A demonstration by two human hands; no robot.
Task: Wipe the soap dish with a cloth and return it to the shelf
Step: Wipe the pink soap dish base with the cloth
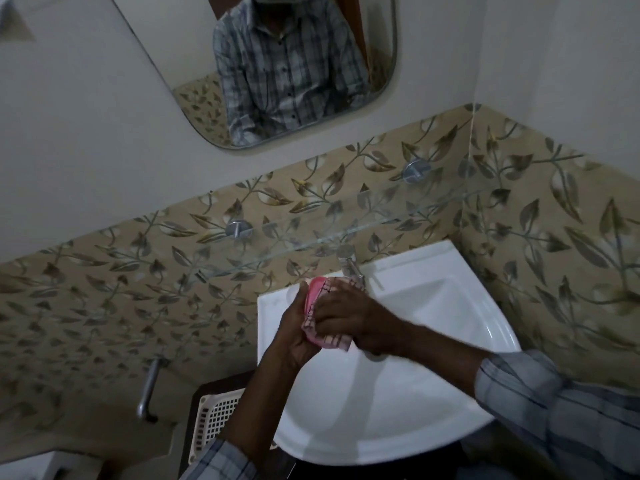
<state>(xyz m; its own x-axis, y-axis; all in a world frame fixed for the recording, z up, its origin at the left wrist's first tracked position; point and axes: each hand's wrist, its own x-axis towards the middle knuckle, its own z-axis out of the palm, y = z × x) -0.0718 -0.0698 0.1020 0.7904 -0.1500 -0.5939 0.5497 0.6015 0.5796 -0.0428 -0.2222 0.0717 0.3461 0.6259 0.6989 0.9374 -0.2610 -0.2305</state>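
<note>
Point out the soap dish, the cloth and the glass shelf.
soap dish (316, 289): head view, on its exposed pink upper end.
cloth (334, 342): head view, on the checked corner hanging lowest.
glass shelf (363, 227): head view, on its front edge, near the middle.

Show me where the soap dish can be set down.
The glass shelf looks bare between its two wall brackets. The sink rim is free at its back left corner. Crowded: in front of the tap, where left hand and right hand work soap dish and cloth.
</note>
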